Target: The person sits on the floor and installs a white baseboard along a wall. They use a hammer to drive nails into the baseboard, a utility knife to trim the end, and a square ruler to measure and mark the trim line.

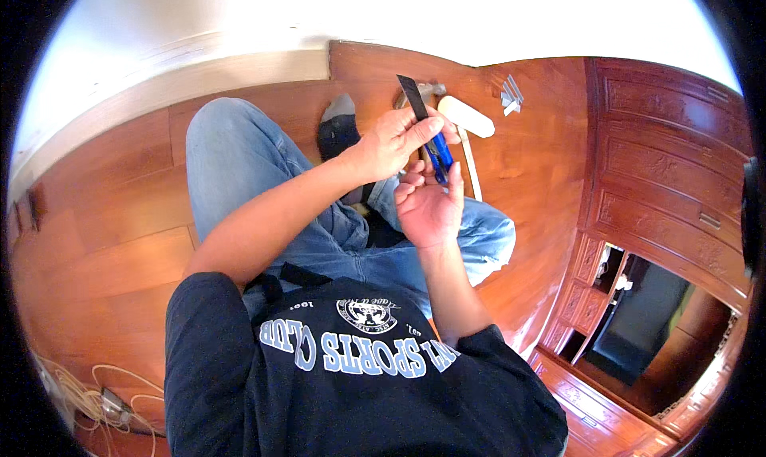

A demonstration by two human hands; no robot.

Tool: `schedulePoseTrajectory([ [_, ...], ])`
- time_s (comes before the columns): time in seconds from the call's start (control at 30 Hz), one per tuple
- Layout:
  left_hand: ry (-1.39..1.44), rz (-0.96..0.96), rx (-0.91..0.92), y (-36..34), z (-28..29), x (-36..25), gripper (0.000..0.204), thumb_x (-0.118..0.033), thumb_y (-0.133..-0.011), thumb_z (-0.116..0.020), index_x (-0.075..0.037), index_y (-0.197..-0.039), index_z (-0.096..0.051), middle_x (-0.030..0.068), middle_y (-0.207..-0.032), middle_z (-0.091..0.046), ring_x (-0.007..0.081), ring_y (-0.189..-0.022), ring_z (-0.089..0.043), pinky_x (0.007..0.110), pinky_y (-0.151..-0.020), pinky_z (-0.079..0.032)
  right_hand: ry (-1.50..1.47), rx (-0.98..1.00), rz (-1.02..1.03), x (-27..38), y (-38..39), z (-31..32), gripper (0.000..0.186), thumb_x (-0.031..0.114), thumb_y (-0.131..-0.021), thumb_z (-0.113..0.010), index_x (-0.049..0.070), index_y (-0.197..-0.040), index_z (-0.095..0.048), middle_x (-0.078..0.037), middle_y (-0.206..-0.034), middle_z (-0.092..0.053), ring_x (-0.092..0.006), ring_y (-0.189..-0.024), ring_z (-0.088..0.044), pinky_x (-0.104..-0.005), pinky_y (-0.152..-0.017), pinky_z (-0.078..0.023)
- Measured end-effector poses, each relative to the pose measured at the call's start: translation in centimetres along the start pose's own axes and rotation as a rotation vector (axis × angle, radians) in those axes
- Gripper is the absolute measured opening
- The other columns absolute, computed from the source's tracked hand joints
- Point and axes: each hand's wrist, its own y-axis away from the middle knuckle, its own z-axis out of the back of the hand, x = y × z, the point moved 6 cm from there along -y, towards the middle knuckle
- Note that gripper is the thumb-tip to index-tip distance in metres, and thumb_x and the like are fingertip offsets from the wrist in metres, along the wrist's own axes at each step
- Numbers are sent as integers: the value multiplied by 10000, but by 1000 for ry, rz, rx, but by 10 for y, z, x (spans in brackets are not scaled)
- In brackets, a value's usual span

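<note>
"One slim blue knife [438, 150], near twelve o'clock: how's it held?"

"The left hand [389, 143] pinches it between thumb and fingers, flat black blade [410, 91] toward eleven. The right hand [432, 214] curls its fingers at the lower end; grip unclear."

"Nearby?"

"The blade blocks part of a metal hammer [436, 90]; a white rounded mallet [468, 118] at one o'clock, smooth wooden floor [531, 166]."

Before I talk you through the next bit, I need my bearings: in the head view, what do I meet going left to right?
coiled pale cable, denim-covered left knee, dark sock, blue-and-black cutter, white-headed mallet-like tool, small grey strips, carved wooden cabinet
</note>
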Motion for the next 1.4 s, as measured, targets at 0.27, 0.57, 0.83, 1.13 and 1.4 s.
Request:
schedulePoseTrajectory([
  [0.27, -135, 254, -146, 17, -11, 11, 372, -334, -1074, -586, 2, -1196, -690, 84, -978, -770, 134, -894, -715, 302, -835, -578, 855, 81, 236, 11, 15, 19, 340, 366, -1096, -518, 53, -1210, -587, -97, -1065, -691, -194, -863, -684, -365, -786, -575],
  [0.57, 77, 200, 93, 28, -26, 12, 428, -321, -1134, -396, -15, -1383, -561, 107, -1138, -719, 122, -821, -684, 250, -649, -559, 778, -93, 361, 0, 2, 4, 492, 477, -1112, -412, 28, -1239, -570, -135, -1082, -673, -229, -821, -704, -366, -656, -587],
  [0.83, 163, 235, 18, 28, -8, 2, 510, -366, -1114, -334, -85, -1531, -419, 83, -1189, -718, 56, -527, -564, 191, -399, -443, 1004, 56, 276, -7, -14, -41, 456, 439, -1117, -420, 32, -1008, -596, -63, -707, -601, -163, -552, -587, -273, -502, -487],
  [1.13, 307, 182, -254, 13, 44, 18, 510, -210, -1053, -323, -9, -1513, -409, 161, -1278, -693, 176, -894, -695, 296, -709, -574, 1275, 226, 209, -2, -50, -69, 329, 341, -1122, -435, 34, -1214, -506, -51, -813, -580, -150, -619, -582, -291, -562, -514],
  [1.4, 292, 257, -754, -17, 99, 73, 390, -210, -1043, -372, 13, -1251, -613, 146, -1190, -685, 229, -1069, -652, 377, -986, -509, 2288, 402, 229, 23, -150, -111, 295, 205, -1069, -509, 24, -1300, -478, -202, -914, -681, -350, -791, -692, -465, -719, -539],
])
